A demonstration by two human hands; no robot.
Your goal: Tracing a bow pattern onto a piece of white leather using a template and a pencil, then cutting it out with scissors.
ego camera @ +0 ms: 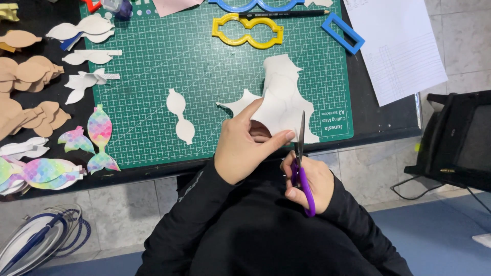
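Note:
My left hand (243, 145) pinches a white sheet of material (281, 97) with traced shapes, holding it bent over the front edge of the green cutting mat (204, 56). My right hand (312, 179) grips purple-handled scissors (302, 163), their blades pointing up into the lower edge of the white sheet. A white cut-out bow shape (180, 116) lies on the mat to the left of my left hand. Both arms wear black sleeves.
A yellow template (247, 31), a blue rectangular frame (342, 32), a blue template (250, 5) and a pencil (286, 14) lie at the mat's far edge. Tan, white and rainbow scale-patterned cut-outs (99, 138) crowd the left. White paper (396, 43) sits right; a black chair (455, 138) stands beyond the table.

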